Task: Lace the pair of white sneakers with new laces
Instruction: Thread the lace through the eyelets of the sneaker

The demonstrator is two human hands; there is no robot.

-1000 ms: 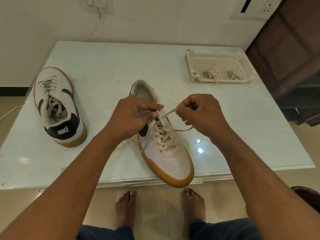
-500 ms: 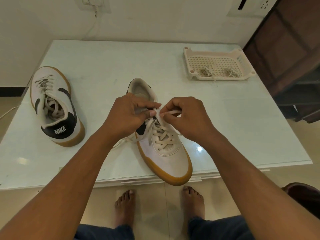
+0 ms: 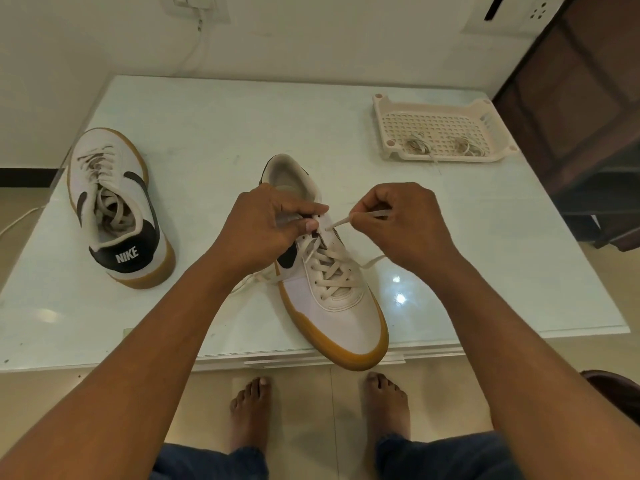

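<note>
Hands meet over the near sneaker (image 3: 332,299), which I see lying mid-table, heel away from me, with its rounded toe jutting past the near edge of the table (image 3: 225,133). Its upper is smooth and white with a black swoosh, over a thick gum-coloured rubber sole. My left hand (image 3: 266,226) has its fingers curled, pinching the upper beside the top eyelets; I cannot tell whether a lace end is in there too. My right hand (image 3: 401,220) is curled tight, pinching the stiff tip of the flat cream lace (image 3: 337,221), which runs taut from a top eyelet to my fingertips, and a slack stretch trails under that wrist. The second sneaker (image 3: 114,209), already laced, sits well apart near the left edge, its black heel towards me. The tabletop is glossy and pale and mirrors ceiling lights. A perforated plastic tray (image 3: 440,129) holds two lace bundles (image 3: 417,145) by the far right corner, well apart from my right hand.
</note>
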